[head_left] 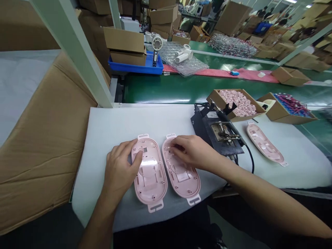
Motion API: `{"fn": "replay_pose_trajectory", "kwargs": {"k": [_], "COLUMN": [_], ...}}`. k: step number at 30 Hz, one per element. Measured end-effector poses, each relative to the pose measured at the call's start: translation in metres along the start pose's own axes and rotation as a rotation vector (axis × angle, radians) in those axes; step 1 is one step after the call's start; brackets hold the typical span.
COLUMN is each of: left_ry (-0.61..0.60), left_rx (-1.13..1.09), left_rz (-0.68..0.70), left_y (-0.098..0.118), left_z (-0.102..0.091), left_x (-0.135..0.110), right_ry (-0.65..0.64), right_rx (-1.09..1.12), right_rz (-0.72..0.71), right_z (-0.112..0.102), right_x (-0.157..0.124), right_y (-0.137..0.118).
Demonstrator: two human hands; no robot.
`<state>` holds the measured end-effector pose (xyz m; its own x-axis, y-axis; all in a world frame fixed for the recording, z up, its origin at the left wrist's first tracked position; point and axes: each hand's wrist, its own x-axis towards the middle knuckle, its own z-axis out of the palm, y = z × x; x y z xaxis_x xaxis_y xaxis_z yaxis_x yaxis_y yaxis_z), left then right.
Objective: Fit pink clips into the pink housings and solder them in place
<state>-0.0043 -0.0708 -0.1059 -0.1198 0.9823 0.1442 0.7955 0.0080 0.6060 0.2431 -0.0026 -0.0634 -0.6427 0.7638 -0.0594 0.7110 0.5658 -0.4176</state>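
Observation:
Two pink oval plastic shells lie side by side, hollow face up, on the white work surface. My left hand (121,168) grips the rim of the left pink shell (150,188), thumb inside and fingers along the upper left edge. Over the upper end of the right pink shell (185,185) is my right hand (190,149), its fingertips pinched together and touching inside. Whatever those fingertips may hold is hidden. Both shells show screw posts, ribs and slotted tabs at their ends.
A black metal device (215,128) with a cable stands right of the shells. Beyond it are a box of small pink parts (240,102), a box of red and blue parts (290,105) and a third pink shell (266,143). A green post (75,52) rises at left.

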Motion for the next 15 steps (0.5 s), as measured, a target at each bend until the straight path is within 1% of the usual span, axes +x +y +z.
{"fn": "replay_pose_trajectory", "kwargs": {"k": [2, 4, 9, 12, 13, 15], "left_ry": [-0.007, -0.004, 0.002, -0.006, 0.013, 0.101], "left_rx": [0.000, 0.001, -0.009, -0.031, -0.044, -0.039], "left_rz": [-0.004, -0.001, 0.005, 0.001, 0.006, 0.055], "left_y": [0.000, 0.001, 0.000, -0.002, -0.002, 0.001], "left_z": [0.000, 0.000, 0.000, 0.001, 0.000, -0.001], "left_x": [-0.001, -0.001, 0.000, 0.000, 0.000, -0.003], "right_ry": [-0.029, -0.031, 0.024, 0.054, 0.069, 0.134], "right_rx": [0.071, 0.071, -0.086, -0.126, -0.133, -0.134], "right_rz": [0.063, 0.092, 0.086, 0.062, 0.054, 0.013], "right_z": [0.000, 0.004, 0.014, 0.013, 0.011, 0.008], "right_x": [0.002, 0.003, 0.006, 0.003, 0.001, -0.002], "right_y": [-0.001, -0.001, -0.002, -0.002, -0.001, 0.002]}}
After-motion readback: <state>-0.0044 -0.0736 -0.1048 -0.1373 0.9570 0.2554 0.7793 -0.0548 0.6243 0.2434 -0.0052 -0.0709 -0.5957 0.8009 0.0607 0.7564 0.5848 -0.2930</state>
